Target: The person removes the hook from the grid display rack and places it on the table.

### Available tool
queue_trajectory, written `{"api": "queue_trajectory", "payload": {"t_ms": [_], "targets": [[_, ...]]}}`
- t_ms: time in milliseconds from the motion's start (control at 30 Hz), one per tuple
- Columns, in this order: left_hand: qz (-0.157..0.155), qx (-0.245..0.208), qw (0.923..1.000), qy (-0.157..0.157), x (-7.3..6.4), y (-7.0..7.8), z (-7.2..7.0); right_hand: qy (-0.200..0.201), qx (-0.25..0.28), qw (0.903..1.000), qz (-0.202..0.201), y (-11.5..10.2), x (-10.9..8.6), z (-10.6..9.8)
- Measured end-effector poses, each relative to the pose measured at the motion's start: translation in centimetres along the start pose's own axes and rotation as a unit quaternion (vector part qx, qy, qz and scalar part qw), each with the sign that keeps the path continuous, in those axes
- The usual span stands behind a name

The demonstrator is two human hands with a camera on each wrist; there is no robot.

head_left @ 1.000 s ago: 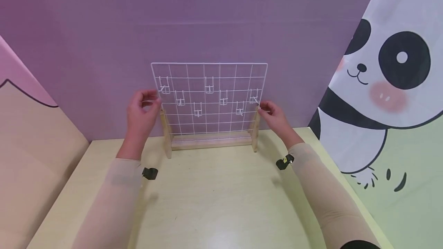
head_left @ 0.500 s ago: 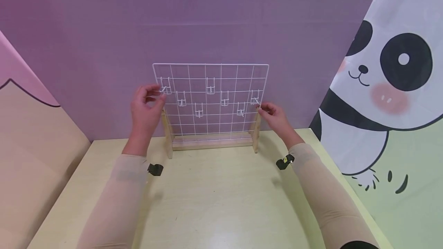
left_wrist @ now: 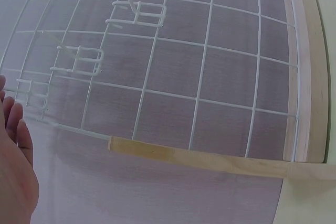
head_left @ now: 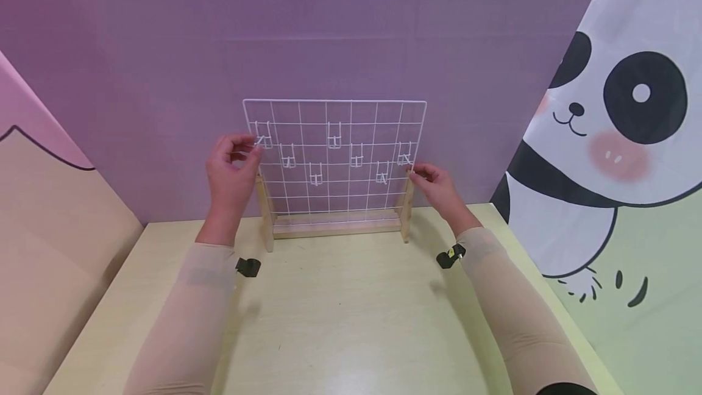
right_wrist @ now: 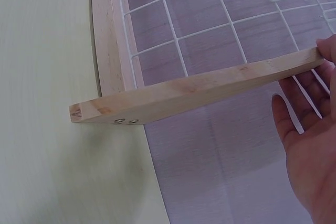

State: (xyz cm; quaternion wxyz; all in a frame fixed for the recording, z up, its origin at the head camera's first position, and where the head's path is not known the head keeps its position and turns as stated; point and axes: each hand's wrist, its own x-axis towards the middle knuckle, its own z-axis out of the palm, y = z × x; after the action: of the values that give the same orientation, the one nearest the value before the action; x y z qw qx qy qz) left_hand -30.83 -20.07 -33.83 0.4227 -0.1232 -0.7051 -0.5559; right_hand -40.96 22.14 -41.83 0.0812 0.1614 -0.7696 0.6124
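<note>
A white wire grid panel (head_left: 339, 194) stands upright in a wooden stand (head_left: 337, 231) with several white wire hooks (head_left: 334, 139) hung across it. My left hand (head_left: 229, 169) is at the panel's left edge beside the upper left hook (head_left: 265, 141), thumb and fingertips pinching there; the left wrist view shows only part of this hand (left_wrist: 16, 166). With my right hand (head_left: 437, 186) I grip the top of the stand's right upright (right_wrist: 210, 80), where it meets the panel. The thumb lies over the wood and the fingers (right_wrist: 286, 121) reach beneath.
The stand sits toward the back of a pale wooden table (head_left: 329, 322). Behind it hangs a purple backdrop (head_left: 340, 29). A panda picture (head_left: 625, 139) covers the right side, and a beige printed panel (head_left: 49, 249) is on the left.
My left hand has shifted up and slightly right along the panel's left edge to the upper left hook, its thumb and fingers closing in. My right hand has stayed at the upright.
</note>
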Motion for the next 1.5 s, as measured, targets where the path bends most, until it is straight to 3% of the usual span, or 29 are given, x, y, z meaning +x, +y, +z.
{"api": "queue_trajectory", "payload": {"t_ms": [400,800,900,1000,1100,1233,1500], "targets": [[0.032,-0.019,0.9991,0.021,-0.1,1.0,0.5,-0.007,0.013,0.9997,0.019,0.1,0.0,-0.2],[0.092,0.041,0.9941,0.040,0.5,1.4,0.8,-0.021,0.002,0.9993,0.029,0.1,-0.1,-0.7],[0.103,0.047,0.9927,0.041,0.9,1.0,0.9,-0.021,-0.001,0.9991,0.037,0.2,-0.1,-0.8],[0.114,0.053,0.9915,0.036,1.6,-0.6,0.9,-0.018,-0.002,0.9990,0.041,0.2,0.0,-0.8],[0.123,0.046,0.9904,0.043,2.0,-0.1,0.9,-0.018,0.002,0.9992,0.036,0.1,0.0,-0.7],[0.141,0.037,0.9882,0.046,1.9,1.6,1.0,-0.024,0.006,0.9993,0.029,0.0,0.1,-0.6],[0.150,0.046,0.9870,0.033,2.6,-1.1,0.4,-0.030,0.001,0.9988,0.038,0.0,0.3,-0.8]]}}
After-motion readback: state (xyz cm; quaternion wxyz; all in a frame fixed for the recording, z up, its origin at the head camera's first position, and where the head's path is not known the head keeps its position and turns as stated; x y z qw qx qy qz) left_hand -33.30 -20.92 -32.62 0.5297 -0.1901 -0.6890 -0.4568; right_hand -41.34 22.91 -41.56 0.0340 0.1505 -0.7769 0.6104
